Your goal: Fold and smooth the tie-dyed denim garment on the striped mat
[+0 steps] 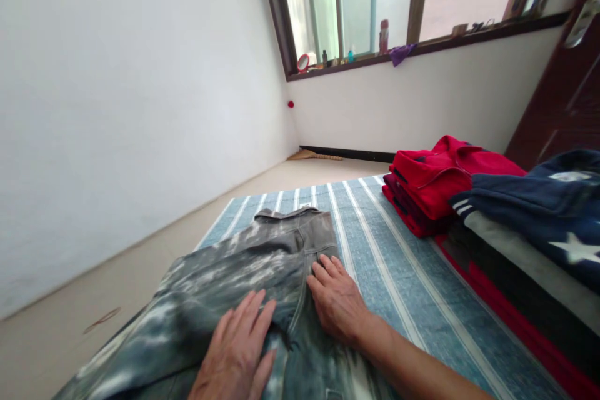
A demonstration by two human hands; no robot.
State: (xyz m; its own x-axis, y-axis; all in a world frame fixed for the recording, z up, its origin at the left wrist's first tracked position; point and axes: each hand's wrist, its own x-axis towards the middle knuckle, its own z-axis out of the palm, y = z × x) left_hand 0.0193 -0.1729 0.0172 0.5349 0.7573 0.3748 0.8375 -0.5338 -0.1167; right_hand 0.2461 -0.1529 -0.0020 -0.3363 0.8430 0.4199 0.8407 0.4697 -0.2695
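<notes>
A grey-green tie-dye denim jacket point(244, 262) lies on a blue striped cloth point(375, 250), its collar at the far end. One sleeve is laid across the body of the garment. My left hand point(237, 347) rests flat on that sleeve with the fingers stretched out. On the jacket's right edge, below the shoulder seam, lies my right hand point(336, 297), its fingers slightly bent over the fabric. Whether those fingertips pinch the cloth is hard to make out. The near part of the jacket runs out of the bottom of the view.
To the right are stacks of folded clothes: a red pile point(435, 181) and a pile topped by a navy garment point(539, 194) with a white star. A white wall point(117, 87) stands left. Bottles and a purple cloth point(400, 54) are on the windowsill. A broom point(314, 155) lies on the floor.
</notes>
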